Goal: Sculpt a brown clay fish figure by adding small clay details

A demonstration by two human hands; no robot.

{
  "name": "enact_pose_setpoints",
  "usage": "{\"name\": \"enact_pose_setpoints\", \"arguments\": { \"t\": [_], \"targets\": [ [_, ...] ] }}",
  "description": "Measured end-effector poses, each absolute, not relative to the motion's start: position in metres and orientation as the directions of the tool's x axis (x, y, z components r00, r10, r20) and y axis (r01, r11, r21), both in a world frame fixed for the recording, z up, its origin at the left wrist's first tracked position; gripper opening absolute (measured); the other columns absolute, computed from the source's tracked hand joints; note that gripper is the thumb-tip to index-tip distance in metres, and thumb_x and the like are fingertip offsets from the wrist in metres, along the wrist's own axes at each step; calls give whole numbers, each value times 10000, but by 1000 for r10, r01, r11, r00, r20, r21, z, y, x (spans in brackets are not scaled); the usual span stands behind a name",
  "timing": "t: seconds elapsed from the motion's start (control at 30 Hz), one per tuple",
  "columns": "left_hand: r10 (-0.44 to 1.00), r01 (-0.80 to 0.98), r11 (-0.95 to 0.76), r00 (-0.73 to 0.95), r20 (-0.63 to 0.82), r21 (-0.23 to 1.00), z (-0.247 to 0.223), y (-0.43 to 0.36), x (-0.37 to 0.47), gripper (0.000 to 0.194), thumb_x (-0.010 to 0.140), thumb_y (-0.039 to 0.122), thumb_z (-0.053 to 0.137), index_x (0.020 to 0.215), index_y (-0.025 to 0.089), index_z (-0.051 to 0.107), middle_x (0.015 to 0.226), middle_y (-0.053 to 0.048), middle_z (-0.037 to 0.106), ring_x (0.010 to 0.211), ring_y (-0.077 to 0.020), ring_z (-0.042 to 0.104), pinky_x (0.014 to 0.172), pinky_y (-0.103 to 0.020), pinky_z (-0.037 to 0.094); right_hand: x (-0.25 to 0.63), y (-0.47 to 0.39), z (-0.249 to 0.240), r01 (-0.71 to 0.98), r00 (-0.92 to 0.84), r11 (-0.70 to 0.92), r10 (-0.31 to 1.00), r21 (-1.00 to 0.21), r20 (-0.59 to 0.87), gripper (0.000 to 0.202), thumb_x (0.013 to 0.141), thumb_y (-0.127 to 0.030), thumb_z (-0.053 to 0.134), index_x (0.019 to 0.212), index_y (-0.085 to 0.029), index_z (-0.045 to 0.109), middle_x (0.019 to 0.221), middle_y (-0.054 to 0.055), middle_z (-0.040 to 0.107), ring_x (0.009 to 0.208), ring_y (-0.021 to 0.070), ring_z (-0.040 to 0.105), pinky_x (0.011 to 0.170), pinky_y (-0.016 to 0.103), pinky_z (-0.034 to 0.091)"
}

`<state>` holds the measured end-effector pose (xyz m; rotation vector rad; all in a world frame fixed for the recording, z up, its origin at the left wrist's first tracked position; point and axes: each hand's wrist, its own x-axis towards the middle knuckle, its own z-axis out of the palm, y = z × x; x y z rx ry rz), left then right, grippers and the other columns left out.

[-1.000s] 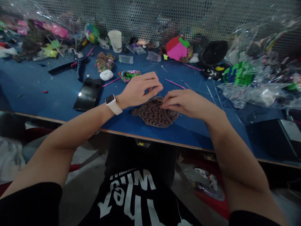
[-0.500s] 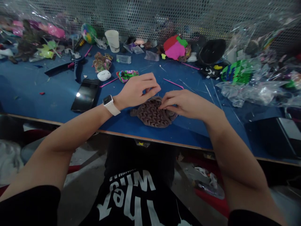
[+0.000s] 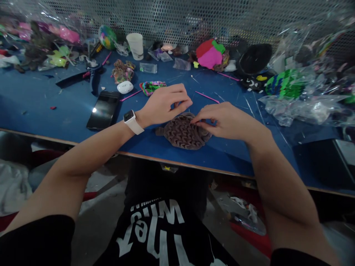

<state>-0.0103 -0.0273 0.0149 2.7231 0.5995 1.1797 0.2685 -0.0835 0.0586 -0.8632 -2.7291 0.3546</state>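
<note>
A brown clay piece [image 3: 183, 133], shaped like a fish and covered in rows of curved scales, lies flat near the table's front edge. Its narrow end points left. My right hand [image 3: 222, 120] bends over its right part, thumb and forefinger pinched at the upper scales; whatever they hold is too small to make out. Over the piece's upper left edge hovers my left hand [image 3: 166, 105], thumb and fingertips pressed together. What sits in that pinch, if anything, is hidden. A white-strapped watch [image 3: 133, 122] is on my left wrist.
Left of my hands lie a black phone [image 3: 104, 111], a white earbud case [image 3: 125, 87] and a multicoloured clay lump [image 3: 152, 87]. A paper cup [image 3: 135, 46] stands behind. A pink stick [image 3: 207, 96] lies beyond my right hand. Plastic wrap [image 3: 288, 109] and a dark box [image 3: 323, 162] are at right.
The view has shifted slightly, moving everything a little to the right. My right fingertips have moved slightly along the scales, still pinched. My left hand keeps nearly the same pose.
</note>
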Motion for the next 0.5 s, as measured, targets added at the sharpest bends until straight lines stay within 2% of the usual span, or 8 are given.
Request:
{"name": "enact_pose_setpoints", "arguments": {
  "t": [0.2,0.4,0.5],
  "targets": [
    [467,364,-883,634,616,296,20,-32,-11,474,1239,519,469,1059,249,815,1061,-81,811,1023,-259,804,903,-446,625,267,-83,58,524,-792,796,586,-303,172,294,1024,-165,680,1147,-269,926,1101,49,929,933,250,849,890,377,626],
    [489,376,-872,640,593,313,21,-33,-11,473,1233,524,466,1053,258,813,1078,-90,804,1027,-271,799,912,-470,626,266,-85,60,493,-814,814,556,-306,167,292,985,-155,702,1040,-296,952,1104,26,930,997,268,869,908,381,643],
    [504,389,-864,644,576,321,21,-32,-12,469,1233,521,466,1050,258,807,1082,-88,802,1036,-274,795,930,-483,623,264,-85,58,475,-822,823,541,-312,175,301,961,-137,699,1004,-294,953,1110,28,926,964,263,863,900,386,643]
  ]
}}
